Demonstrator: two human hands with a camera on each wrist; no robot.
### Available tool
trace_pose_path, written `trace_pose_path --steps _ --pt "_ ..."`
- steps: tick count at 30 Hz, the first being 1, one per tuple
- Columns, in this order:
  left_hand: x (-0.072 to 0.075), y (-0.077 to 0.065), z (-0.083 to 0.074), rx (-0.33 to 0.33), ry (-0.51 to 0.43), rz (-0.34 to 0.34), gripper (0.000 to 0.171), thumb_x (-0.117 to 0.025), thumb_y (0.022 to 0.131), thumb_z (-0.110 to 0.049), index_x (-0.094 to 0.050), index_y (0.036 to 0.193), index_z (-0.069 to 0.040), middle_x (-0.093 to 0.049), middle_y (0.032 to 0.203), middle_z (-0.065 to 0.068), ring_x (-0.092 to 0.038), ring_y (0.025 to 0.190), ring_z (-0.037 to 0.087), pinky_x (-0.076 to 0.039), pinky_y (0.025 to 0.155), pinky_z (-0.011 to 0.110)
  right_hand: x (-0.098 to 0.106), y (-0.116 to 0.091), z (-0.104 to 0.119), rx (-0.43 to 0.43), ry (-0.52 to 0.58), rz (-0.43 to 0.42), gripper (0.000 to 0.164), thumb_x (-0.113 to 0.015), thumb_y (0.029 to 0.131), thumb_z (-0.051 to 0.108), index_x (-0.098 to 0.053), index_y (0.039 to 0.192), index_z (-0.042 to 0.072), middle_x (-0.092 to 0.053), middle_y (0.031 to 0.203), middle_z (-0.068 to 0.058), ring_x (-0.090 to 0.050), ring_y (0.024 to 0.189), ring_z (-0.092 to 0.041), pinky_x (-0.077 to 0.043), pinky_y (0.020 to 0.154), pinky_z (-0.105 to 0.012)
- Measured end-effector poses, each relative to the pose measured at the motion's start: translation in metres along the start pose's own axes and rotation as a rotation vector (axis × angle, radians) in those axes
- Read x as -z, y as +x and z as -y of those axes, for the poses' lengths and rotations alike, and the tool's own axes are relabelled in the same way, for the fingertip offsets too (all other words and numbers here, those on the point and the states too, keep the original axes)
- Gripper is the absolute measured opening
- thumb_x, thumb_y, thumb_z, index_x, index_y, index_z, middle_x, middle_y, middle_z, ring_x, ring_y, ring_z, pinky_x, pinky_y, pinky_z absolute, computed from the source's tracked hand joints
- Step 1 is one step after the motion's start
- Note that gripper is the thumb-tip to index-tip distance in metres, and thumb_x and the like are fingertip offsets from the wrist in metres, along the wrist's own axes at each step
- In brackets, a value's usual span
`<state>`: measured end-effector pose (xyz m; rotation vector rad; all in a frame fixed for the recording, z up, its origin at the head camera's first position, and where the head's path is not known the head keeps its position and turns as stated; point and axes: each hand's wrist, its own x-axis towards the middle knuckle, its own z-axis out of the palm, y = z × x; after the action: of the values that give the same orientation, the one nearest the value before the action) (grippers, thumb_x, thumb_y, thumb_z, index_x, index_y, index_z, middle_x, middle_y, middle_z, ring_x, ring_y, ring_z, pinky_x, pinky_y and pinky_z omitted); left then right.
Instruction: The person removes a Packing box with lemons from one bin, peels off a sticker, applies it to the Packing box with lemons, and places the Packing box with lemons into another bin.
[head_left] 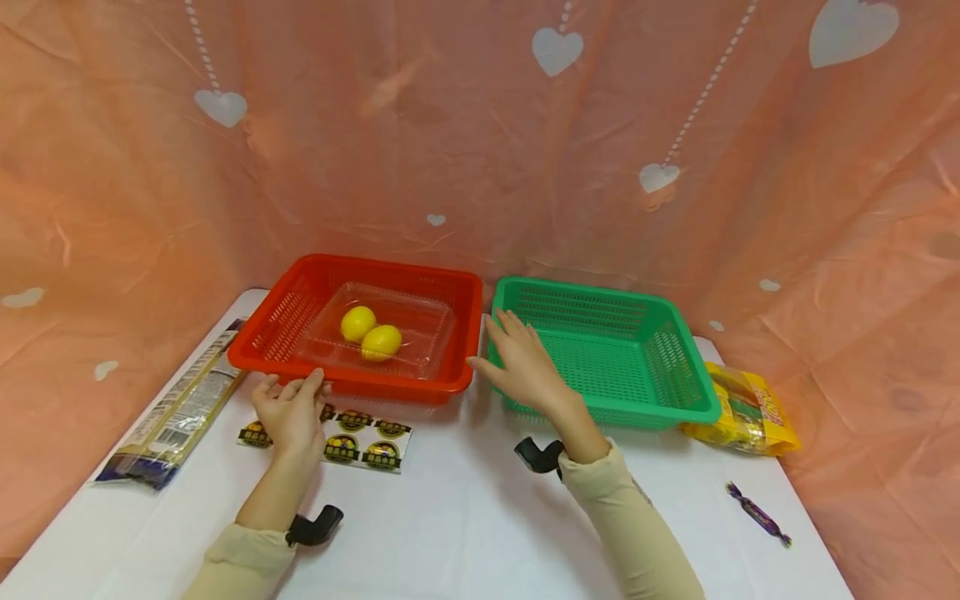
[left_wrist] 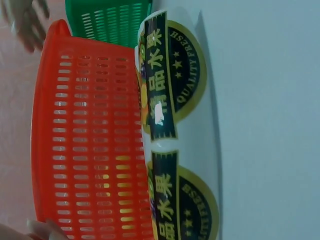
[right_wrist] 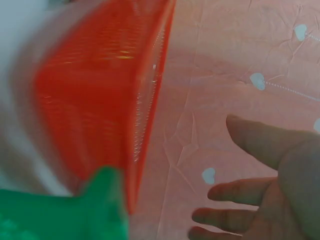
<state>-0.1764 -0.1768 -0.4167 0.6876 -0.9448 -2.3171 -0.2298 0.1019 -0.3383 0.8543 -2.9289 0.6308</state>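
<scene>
A red plastic basket (head_left: 352, 382) stands at the back left, with a clear plastic box (head_left: 431, 333) and two lemons (head_left: 381, 342) inside. My left hand (head_left: 291, 417) is at its front rim, palm partly up and fingers loosely bent, fingertips right at the edge. Under that hand a sheet of fruit stickers (head_left: 363, 437) lies by the basket's front side. My right hand (head_left: 525, 362) holds nothing; its fingers are spread over the left edge of the green plastic basket (head_left: 637, 414), thumb toward the red one. In the right wrist view the fingers (right_wrist: 232, 191) show straight.
Along the left table edge lies a long clear-and-gold package (head_left: 180, 408). A yellow snack bag (head_left: 746, 408) leans by the green basket's right side, and a purple wrapped candy (head_left: 759, 515) lies in front of it. A pink curtain (head_left: 480, 150) with hearts hangs behind the baskets.
</scene>
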Motion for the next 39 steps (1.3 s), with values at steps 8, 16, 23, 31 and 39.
trace_pose_path --steps 8,16,23,31,39 --pt "0.003 0.001 0.001 -0.018 0.065 0.038 0.052 -0.063 0.091 0.011 -0.025 0.117 -0.014 -0.047 0.072 0.001 -0.058 0.058 0.012 -0.054 0.062 0.019 0.015 0.078 0.011 -0.015 0.188 0.218 0.07 -0.057 0.102 0.034 -0.029 0.152 -0.006 -0.032 0.157 -0.021 -0.032 0.145 -0.033 -0.03 0.117 -0.043" --pt "0.009 -0.003 0.007 -0.016 0.093 0.046 0.055 -0.063 0.092 0.009 -0.022 0.123 -0.012 -0.049 0.074 0.002 -0.059 0.059 0.012 -0.055 0.063 0.019 -0.004 0.126 0.002 -0.122 0.411 0.323 0.069 -0.056 0.101 0.036 -0.031 0.153 -0.002 -0.033 0.158 -0.016 -0.035 0.143 -0.03 -0.033 0.115 -0.042" --pt "0.002 0.0 0.003 -0.033 0.096 0.049 0.057 -0.064 0.092 0.008 -0.022 0.125 -0.012 -0.048 0.075 0.003 -0.059 0.059 0.013 -0.055 0.062 0.02 -0.017 0.147 -0.003 -0.237 0.641 0.311 0.068 -0.059 0.1 0.034 -0.03 0.155 0.005 -0.033 0.156 -0.013 -0.034 0.14 -0.031 -0.034 0.114 -0.046" --pt "0.0 -0.001 0.006 -0.022 0.063 0.05 0.055 -0.064 0.09 0.011 -0.023 0.118 -0.014 -0.047 0.074 0.003 -0.059 0.057 0.013 -0.054 0.059 0.021 -0.032 0.151 -0.011 -0.37 0.717 0.366 0.076 -0.062 0.097 0.036 -0.024 0.158 0.013 -0.025 0.16 -0.011 -0.027 0.142 -0.034 -0.03 0.113 -0.058" --pt "0.0 0.0 0.003 -0.028 0.061 0.046 0.054 -0.063 0.091 0.01 -0.024 0.119 -0.014 -0.049 0.074 0.003 -0.059 0.056 0.013 -0.054 0.058 0.02 -0.038 0.154 -0.007 -0.355 0.669 0.4 0.072 -0.062 0.098 0.033 -0.029 0.155 0.004 -0.029 0.158 -0.014 -0.031 0.141 -0.034 -0.032 0.114 -0.051"
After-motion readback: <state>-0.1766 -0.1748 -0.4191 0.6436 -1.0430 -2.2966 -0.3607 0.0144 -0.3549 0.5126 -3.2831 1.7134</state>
